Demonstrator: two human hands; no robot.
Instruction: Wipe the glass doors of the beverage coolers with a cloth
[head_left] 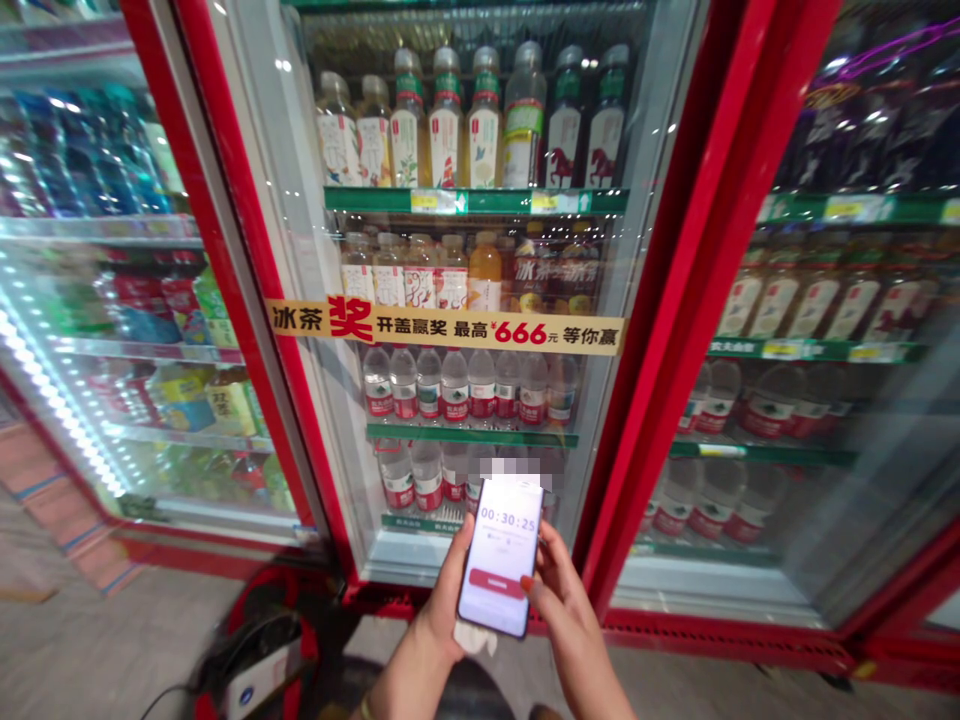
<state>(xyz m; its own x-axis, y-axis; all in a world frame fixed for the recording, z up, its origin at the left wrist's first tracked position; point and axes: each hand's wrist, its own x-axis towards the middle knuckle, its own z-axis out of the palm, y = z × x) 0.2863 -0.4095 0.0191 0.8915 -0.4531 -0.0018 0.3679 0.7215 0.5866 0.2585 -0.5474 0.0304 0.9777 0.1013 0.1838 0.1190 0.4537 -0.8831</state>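
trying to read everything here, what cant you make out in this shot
In the head view:
Phone: the small text under the timer is too small to read.
Bottom-shelf bottles: those behind the phone are hidden by it.
Patch above the phone: pixelated, so what lies under it is unreadable.
Right-door bottles: labels blurred by glare on the glass.
Bag: cut off by the bottom edge.

A closed glass cooler door (480, 400) bars the hands (566, 610) from the bottles (442, 385).
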